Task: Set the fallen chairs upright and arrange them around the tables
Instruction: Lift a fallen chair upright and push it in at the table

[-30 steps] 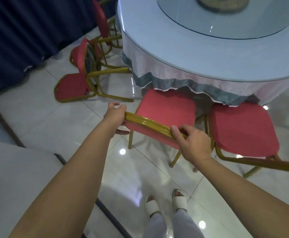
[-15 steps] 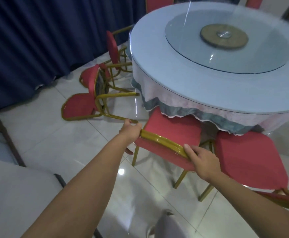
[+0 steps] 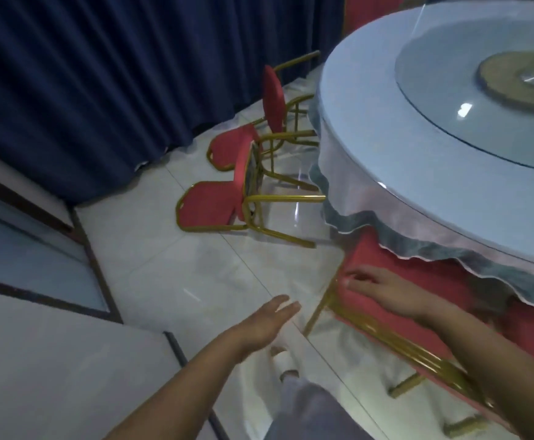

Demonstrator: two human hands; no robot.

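Head view, and we're looking down the left side of the round table [image 3: 370, 138]. The left hand [image 3: 269, 319] holds nothing, fingers straight, out over bare floor [image 3: 195, 281]. The right hand [image 3: 383, 290] lies on the red pad of the upright chair [image 3: 364, 262], which is tucked in under the tablecloth hem [image 3: 418, 246]. Its fingers look stretched out rather than wrapped, though blur softens that.

Two fallen chairs are waiting. The near fallen chair [image 3: 208, 204] lies on the tiles with its gold legs pointing at the table, and the far fallen chair [image 3: 230, 144] lies just behind it. Another red pad [image 3: 273, 100] stands edge-on beyond them; I can't tell whether that one is properly on its feet.

Here's the danger, as I read it. Those gold legs reach right up to the cloth, so a careless swing upward could hook the hem and tug at the glass turntable [image 3: 450, 90]. The two frames also sit close together, so lifting one may drag the other. And the tiles look glossy, so chair feet could skate.

Room to work? There's a fair strip of tile between the blue curtain [image 3: 100, 74] and the table's edge. The corner of a white-topped surface [image 3: 37, 360] at lower left pinches the approach.
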